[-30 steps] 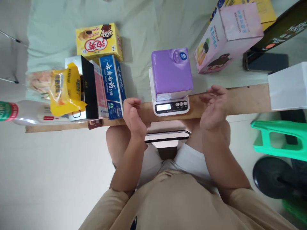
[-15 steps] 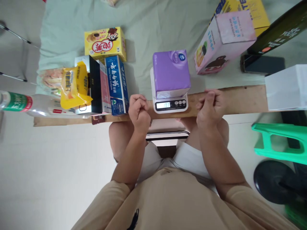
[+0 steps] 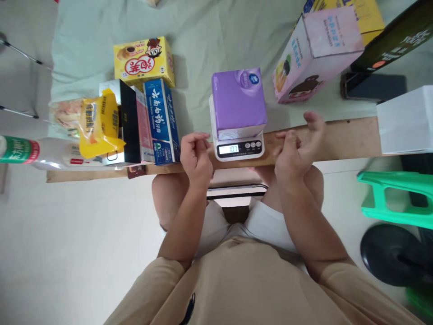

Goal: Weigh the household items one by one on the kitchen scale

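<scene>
Purple tissue pack (image 3: 238, 103) sits square on the white kitchen scale (image 3: 237, 146), at about 12 o'clock from me, and the scale's lit display (image 3: 229, 149) shows a reading, so I judge the weighing of this item done: it is placed, released and read. What looks left is lifting it off and dealing with the other goods.

From the head view, my left hand (image 3: 195, 159) hovers at 11 o'clock just beside the scale, fingers loosely curled, holding nothing. My right hand (image 3: 295, 151) hovers at 1 o'clock, fingers half spread, also bare and clear of the pack. Both hang over the wooden edge of the counter (image 3: 345, 139).

At 10 o'clock stand a blue box (image 3: 161, 120), a black box (image 3: 129, 121) and a yellow snack bag (image 3: 98, 124), with a yellow cake box (image 3: 144, 62) behind them. At 2 o'clock leans a pink carton (image 3: 318, 49).
</scene>
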`<state>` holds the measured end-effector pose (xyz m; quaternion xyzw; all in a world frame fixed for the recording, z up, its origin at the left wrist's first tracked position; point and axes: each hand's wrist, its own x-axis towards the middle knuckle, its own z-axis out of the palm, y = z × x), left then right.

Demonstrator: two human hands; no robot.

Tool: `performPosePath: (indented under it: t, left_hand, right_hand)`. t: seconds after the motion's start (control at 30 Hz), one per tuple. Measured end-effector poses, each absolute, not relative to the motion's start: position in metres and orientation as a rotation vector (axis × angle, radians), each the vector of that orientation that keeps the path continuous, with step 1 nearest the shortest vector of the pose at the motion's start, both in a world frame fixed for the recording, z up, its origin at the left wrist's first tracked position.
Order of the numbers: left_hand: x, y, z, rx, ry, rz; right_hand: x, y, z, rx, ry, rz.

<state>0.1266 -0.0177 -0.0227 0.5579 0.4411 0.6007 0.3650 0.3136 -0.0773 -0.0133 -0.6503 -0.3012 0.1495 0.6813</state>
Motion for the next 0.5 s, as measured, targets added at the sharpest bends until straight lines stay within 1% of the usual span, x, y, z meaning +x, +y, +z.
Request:
performPosePath:
  t: [0.1, 0.23, 0.4, 0.5]
  left_hand:
    - [0.127, -0.018, -0.024, 1.431, 1.115, 1.575]
    - [0.127, -0.023, -0.02, 1.318, 1.223, 1.434]
    - [0.128, -0.02, -0.021, 1.312, 1.174, 1.53]
    - [0.126, -0.019, -0.024, 1.378, 1.134, 1.531]
  right_hand:
    - [0.313, -0.078, -0.011, -1.467, -0.632, 0.398]
    - [0.309, -0.081, -0.008, -1.463, -0.575, 0.531]
    - [0.309, -0.081, -0.01, -1.505, -0.602, 0.513]
    - [0.314, -0.078, -0.019, -1.5, -0.689, 0.434]
